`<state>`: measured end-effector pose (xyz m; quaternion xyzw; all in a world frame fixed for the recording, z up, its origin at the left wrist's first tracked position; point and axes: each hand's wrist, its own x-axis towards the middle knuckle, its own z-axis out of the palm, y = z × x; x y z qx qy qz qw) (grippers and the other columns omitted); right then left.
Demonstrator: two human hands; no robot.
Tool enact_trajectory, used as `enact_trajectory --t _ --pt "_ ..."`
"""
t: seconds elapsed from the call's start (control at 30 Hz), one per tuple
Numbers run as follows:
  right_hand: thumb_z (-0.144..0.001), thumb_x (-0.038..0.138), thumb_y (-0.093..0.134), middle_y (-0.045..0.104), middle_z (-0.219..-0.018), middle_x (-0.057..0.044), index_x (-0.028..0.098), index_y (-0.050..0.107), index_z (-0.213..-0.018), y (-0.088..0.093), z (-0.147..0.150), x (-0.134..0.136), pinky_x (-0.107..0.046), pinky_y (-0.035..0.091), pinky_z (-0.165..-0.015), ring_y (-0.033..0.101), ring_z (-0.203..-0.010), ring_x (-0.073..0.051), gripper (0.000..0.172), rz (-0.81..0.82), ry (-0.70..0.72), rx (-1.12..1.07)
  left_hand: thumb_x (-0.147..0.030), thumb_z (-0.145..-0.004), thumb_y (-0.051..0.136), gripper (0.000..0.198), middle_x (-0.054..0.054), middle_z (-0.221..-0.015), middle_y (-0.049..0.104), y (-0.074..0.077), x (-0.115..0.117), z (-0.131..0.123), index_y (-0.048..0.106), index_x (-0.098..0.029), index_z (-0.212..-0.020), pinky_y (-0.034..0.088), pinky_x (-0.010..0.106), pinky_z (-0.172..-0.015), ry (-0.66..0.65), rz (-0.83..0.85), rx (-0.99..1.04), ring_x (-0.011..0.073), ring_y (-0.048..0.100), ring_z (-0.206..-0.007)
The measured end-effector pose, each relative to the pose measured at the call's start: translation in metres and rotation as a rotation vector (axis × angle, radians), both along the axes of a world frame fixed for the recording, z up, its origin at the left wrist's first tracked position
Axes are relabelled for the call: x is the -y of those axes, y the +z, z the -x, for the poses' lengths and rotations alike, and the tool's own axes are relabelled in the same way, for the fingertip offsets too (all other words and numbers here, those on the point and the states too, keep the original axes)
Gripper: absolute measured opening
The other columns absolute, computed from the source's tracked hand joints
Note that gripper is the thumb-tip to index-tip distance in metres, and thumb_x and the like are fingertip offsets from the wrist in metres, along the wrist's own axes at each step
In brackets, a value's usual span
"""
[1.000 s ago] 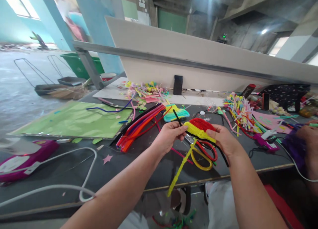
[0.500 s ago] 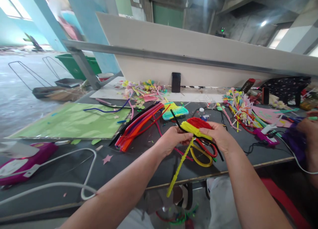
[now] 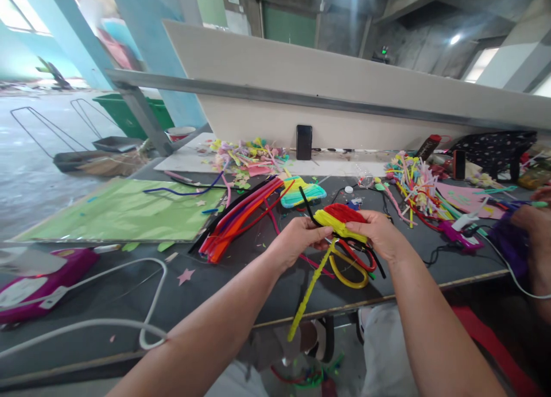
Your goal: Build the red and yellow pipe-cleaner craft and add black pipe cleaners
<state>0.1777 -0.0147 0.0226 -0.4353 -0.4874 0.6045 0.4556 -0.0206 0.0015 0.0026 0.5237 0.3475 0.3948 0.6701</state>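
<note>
Both hands hold a red, yellow and black pipe cleaner piece (image 3: 340, 218) above the table, near its front edge. My left hand (image 3: 303, 236) pinches its left side, thumb along the yellow band. At the right end, my right hand (image 3: 376, 233) grips it between thumb and fingers. A yellow pipe cleaner (image 3: 312, 291) hangs from the piece down past the table edge, and black ends stick out at both sides. Scissors with red and yellow handles (image 3: 352, 276) lie just below the hands, their blades hidden. Left of my hands rests a bundle of pipe cleaners (image 3: 241, 216).
A yellow and turquoise pipe cleaner piece (image 3: 303, 191) lies behind the hands. Purple glue guns or power strips (image 3: 462, 238) and white cables (image 3: 155, 294) sit at both sides. A phone (image 3: 304, 143) leans on the back panel. Another person's hand (image 3: 534, 225) is at far right.
Almost nothing differs. Both hands keep their hold on the pipe cleaner piece, and the left fingers have shifted very slightly; the view has moved a little.
</note>
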Motion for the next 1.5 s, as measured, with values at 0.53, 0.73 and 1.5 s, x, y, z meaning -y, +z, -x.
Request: enact_trajectory --t 0.53,0.73,1.5 --pt "-0.061 0.030 0.078 0.073 -0.088 -0.006 0.015 0.072 -0.093 -0.002 0.013 0.000 -0.029 0.052 -0.077 0.068 -0.080 -0.019 0.036 0.021 0.104 0.018 -0.033 -0.065 0.075 0.024 0.001 -0.062 0.063 -0.001 -0.006 0.000 0.064 -0.013 -0.071 0.041 0.020 -0.053 0.315 -0.051 0.171 0.0104 0.056 -0.055" --pt "-0.062 0.031 0.077 0.073 -0.085 -0.006 0.016 0.071 -0.097 0.000 0.012 0.000 -0.025 0.053 -0.058 0.068 -0.070 -0.018 0.039 0.073 0.041 0.035 -0.041 -0.065 0.074 0.033 0.003 -0.070 0.064 0.004 -0.006 0.005 0.064 -0.013 -0.081 0.040 0.020 -0.049 0.188 0.002 0.168 0.0105 0.056 -0.057" --pt "-0.057 0.026 0.080 0.053 -0.126 -0.008 0.028 0.048 -0.126 0.006 0.017 0.012 -0.044 0.040 -0.094 0.055 -0.106 -0.026 0.077 -0.671 -0.354 0.812 -0.029 -0.063 0.075 0.022 0.002 -0.063 0.065 -0.005 0.000 -0.002 0.071 -0.011 -0.076 0.041 0.021 -0.053 0.019 -0.160 -0.041 0.0097 0.052 -0.053"
